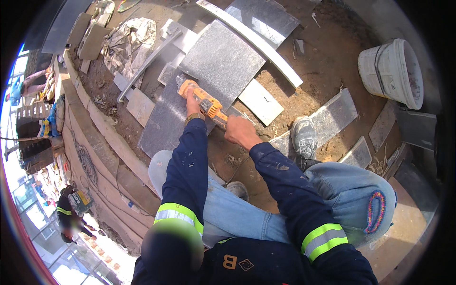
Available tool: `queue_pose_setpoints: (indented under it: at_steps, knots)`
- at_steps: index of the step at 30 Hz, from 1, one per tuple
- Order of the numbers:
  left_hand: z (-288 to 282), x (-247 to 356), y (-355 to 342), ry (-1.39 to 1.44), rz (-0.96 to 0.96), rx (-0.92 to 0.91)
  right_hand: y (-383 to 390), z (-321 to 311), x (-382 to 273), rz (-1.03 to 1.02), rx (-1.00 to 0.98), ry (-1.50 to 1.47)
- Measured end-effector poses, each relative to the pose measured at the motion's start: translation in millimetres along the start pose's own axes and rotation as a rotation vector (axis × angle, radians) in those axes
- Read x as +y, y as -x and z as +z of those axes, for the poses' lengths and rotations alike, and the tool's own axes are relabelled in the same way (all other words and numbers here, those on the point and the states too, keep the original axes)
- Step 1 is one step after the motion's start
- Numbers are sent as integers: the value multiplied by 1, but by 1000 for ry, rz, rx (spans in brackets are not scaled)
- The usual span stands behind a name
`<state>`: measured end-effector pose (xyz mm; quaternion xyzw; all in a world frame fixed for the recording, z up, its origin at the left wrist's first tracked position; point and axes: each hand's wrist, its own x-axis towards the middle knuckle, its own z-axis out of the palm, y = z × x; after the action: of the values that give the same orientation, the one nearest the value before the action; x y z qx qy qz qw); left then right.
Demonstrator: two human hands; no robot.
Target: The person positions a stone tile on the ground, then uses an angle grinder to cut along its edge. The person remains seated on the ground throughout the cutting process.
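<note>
An orange angle grinder (208, 101) is held low over grey stone slabs, its head toward the far left. My left hand (192, 101) is closed around its front part, near the head. Further back, my right hand (240, 131) wraps the rear end of the grinder. Beneath the tool's head lies a dark grey slab (161, 121). Just beyond it a lighter grey slab (223, 57) rests at an angle. The grinder's disc is small here, and I cannot tell whether it touches the stone.
A long pale strip (256, 40) crosses the far side. At right stands a white bucket (387, 69). A narrow slab (335, 116) lies by my right shoe (304, 137). Crumpled cloth (130, 45) is at far left. Another person (69, 213) works at lower left, near a coiled cable (85, 164).
</note>
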<state>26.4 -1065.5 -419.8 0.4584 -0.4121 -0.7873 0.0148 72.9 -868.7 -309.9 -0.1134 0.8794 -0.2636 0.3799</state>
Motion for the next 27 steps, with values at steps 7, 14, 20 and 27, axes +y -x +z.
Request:
queue_pose_setpoints:
  at_steps: [7,14,20,27]
  knots:
    - [-4,1,-14,-23,40,9,-9,7,2,-40,27,-3]
    - [6,-1,5,11,-3,28,-2,8,6,-38,56,26]
    - [11,-1,10,20,30,42,0,4,6,-15,30,20]
    - [1,-4,-1,10,49,1,0,2,2,47,7,55]
